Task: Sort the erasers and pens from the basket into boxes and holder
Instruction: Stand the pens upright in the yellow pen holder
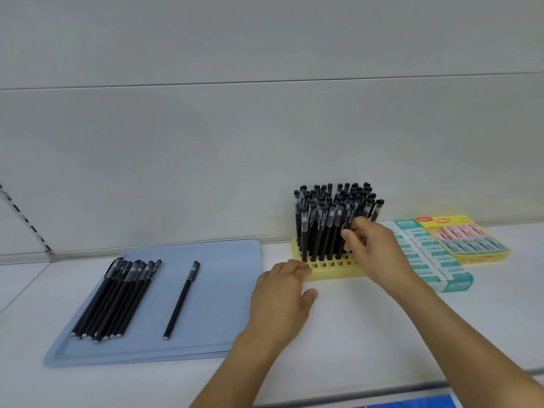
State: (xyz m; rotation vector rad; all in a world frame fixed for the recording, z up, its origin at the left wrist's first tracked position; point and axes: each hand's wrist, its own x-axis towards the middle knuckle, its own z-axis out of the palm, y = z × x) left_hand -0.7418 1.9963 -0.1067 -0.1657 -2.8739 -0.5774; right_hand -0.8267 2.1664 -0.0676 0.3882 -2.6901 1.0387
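Standing upright, black pens (329, 228) fill the yellow holder (332, 270); the right hand (372, 248) pinches one there while the left hand (282, 290) rests its relaxed fingers on the holder's front corner. Left of the holder, a blue tray (223, 290) bears a bundle of pens (114, 298) and a single pen (182, 298), caps away. Right of it sit the eraser boxes (432, 254); their print is unreadable.

White shelf (338, 334), blue tray (229, 290) at left, yellow pen holder (332, 273), teal eraser box (453, 282), yellow eraser box (485, 256) at right
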